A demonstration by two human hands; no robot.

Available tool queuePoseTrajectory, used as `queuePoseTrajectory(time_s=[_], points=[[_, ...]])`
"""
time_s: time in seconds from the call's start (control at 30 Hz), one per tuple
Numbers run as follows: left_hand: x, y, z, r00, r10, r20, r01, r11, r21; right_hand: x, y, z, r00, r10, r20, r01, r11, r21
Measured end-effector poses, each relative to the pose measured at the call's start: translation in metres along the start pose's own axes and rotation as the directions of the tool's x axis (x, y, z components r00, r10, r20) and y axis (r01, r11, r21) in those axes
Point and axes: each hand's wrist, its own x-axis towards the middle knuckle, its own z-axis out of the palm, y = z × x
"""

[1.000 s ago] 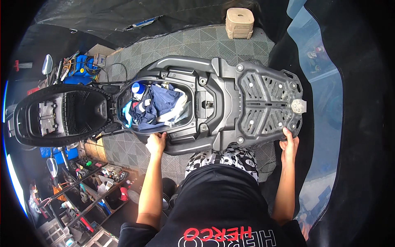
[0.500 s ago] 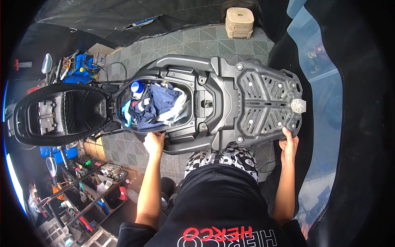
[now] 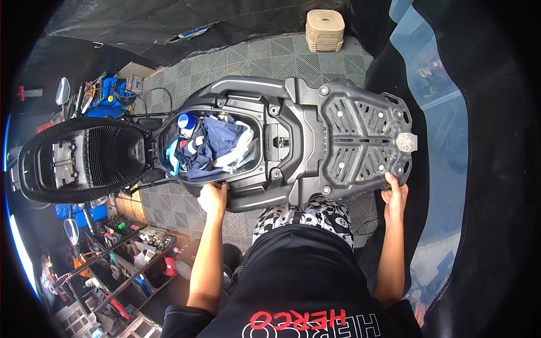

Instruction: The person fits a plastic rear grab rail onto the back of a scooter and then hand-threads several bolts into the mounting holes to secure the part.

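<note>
A black scooter lies across the view, its seat (image 3: 115,149) swung up toward the left. Its storage compartment (image 3: 260,160) holds a crumpled navy and white cloth (image 3: 220,137) and a blue-capped container (image 3: 186,121). At the scooter's tail is a black slotted rear rack (image 3: 332,138) with a metal plate (image 3: 405,142). My left hand (image 3: 213,198) is closed on the edge of the side panel (image 3: 256,201) beside the compartment; its fingertips are partly hidden. With thumb on top, my right hand (image 3: 395,195) grips the rack's near rear corner, its other fingers curled below.
A beige stool (image 3: 325,31) stands on the patterned floor mat beyond the scooter. At lower left is a rack (image 3: 127,281) of tools and small parts. Blue cases (image 3: 110,93) and cables sit near the mirrors. Black and clear sheeting (image 3: 439,163) hangs on the right.
The view has shifted slightly, and the scooter's raised seat sits a little lower in the picture. Both hands keep their holds on the side panel and the rear rack.
</note>
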Motion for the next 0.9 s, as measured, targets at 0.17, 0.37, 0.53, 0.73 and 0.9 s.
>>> queuePoseTrajectory(time_s=[0.17, 0.37, 0.53, 0.73, 0.9], points=[[-0.002, -0.006, 0.007, 0.996, 0.025, -0.086, -0.026, 1.000, -0.001, 0.003, 0.005, -0.004, 1.000, -0.009, 0.016, 0.010, 1.000, -0.015], [0.009, -0.012, 0.017, 0.998, 0.041, -0.056, -0.038, 0.998, 0.042, 0.005, 0.007, -0.006, 1.000, -0.011, 0.025, 0.011, 1.000, -0.018], [0.012, -0.014, 0.016, 0.995, 0.090, -0.045, -0.089, 0.996, 0.028, 0.005, 0.006, -0.006, 1.000, -0.003, 0.013, 0.004, 1.000, -0.017], [0.008, -0.010, 0.013, 0.994, 0.015, -0.105, -0.006, 0.996, 0.088, 0.002, 0.001, -0.001, 1.000, 0.011, 0.002, -0.011, 1.000, 0.009], [0.013, -0.018, 0.018, 0.995, 0.078, -0.062, -0.076, 0.997, 0.022, 0.005, 0.005, -0.004, 1.000, 0.008, 0.003, -0.008, 1.000, 0.000]])
